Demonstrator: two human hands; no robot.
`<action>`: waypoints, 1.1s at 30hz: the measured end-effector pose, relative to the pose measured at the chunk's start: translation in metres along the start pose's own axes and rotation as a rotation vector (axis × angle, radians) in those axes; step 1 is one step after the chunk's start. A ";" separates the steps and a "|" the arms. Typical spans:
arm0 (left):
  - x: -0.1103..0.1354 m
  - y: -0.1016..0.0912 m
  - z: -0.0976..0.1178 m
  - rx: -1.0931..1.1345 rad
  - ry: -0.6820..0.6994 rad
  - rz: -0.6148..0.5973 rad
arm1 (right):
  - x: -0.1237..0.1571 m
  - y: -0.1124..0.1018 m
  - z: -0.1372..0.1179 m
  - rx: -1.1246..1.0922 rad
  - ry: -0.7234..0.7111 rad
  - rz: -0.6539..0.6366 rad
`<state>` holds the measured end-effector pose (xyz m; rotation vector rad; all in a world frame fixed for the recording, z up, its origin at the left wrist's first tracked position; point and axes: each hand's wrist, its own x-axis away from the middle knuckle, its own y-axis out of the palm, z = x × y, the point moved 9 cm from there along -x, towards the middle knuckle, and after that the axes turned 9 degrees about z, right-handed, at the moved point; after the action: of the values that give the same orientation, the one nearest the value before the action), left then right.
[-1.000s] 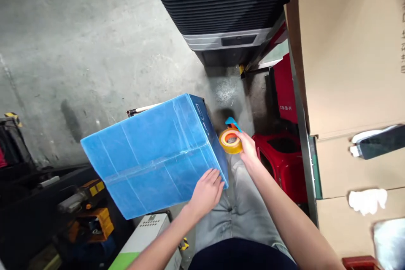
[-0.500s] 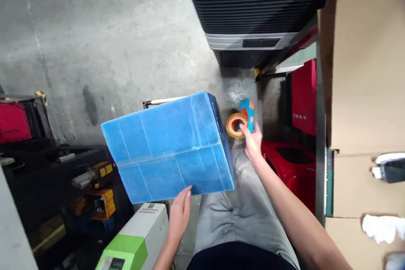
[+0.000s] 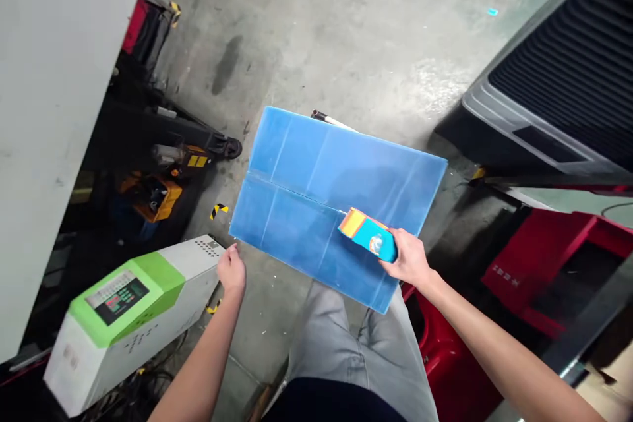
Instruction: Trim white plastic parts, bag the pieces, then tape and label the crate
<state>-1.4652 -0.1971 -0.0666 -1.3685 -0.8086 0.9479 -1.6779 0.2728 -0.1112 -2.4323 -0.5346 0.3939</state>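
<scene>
A blue box (image 3: 297, 151) is in front of my legs, its broad face up and a lengthwise seam running across it. My right hand (image 3: 408, 257) is closed around a blue-and-orange tape dispenser (image 3: 368, 234), which lies over the seam on the right half of the box. Whether the dispenser touches the surface is hard to see. Just off the box's near left corner is my left hand (image 3: 232, 268), its fingers curled closed; anything inside them is hidden.
At lower left stands a white-and-green machine (image 3: 133, 303) with a control panel. A black ribbed unit (image 3: 558, 92) is at the right, with red bins (image 3: 539, 264) below it. A grey panel (image 3: 54, 112) fills the left edge, and concrete floor (image 3: 321, 26) lies beyond the box.
The view has turned, so the box appears tilted the other way. My right hand has brought the tape dispenser over the box. My left hand has left its near edge and closed by the left corner.
</scene>
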 end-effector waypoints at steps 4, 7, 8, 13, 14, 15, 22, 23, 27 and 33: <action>-0.062 0.001 -0.009 0.033 -0.067 0.049 | -0.023 0.018 -0.020 0.048 -0.061 0.012; -0.107 0.020 -0.004 0.050 -0.133 0.046 | -0.055 0.041 -0.043 0.046 -0.112 0.002; -0.117 0.030 -0.003 0.056 -0.165 0.028 | -0.068 0.053 -0.051 0.048 -0.109 -0.011; -0.128 0.075 0.005 0.088 -0.261 -0.095 | -0.137 0.133 -0.099 0.062 -0.087 -0.128; -0.125 0.078 0.006 0.096 -0.268 -0.103 | -0.152 0.152 -0.111 0.062 -0.094 -0.141; -0.123 0.080 0.006 0.104 -0.274 -0.108 | -0.167 0.171 -0.125 0.064 -0.101 -0.152; -0.117 0.075 0.001 0.201 -0.319 -0.139 | -0.270 0.294 -0.228 0.091 -0.183 -0.251; -0.116 0.074 0.000 0.217 -0.325 -0.136 | -0.285 0.307 -0.240 0.105 -0.183 -0.269; -0.112 0.070 -0.001 0.274 -0.337 -0.102 | -0.346 0.332 -0.268 0.189 -0.039 -0.343; -0.107 0.065 -0.001 0.355 -0.314 -0.038 | -0.394 0.345 -0.294 0.290 -0.013 -0.395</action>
<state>-1.5141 -0.2962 -0.1251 -0.9078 -0.8473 1.2299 -1.8091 -0.3087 -0.0398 -1.9899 -0.8786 0.2946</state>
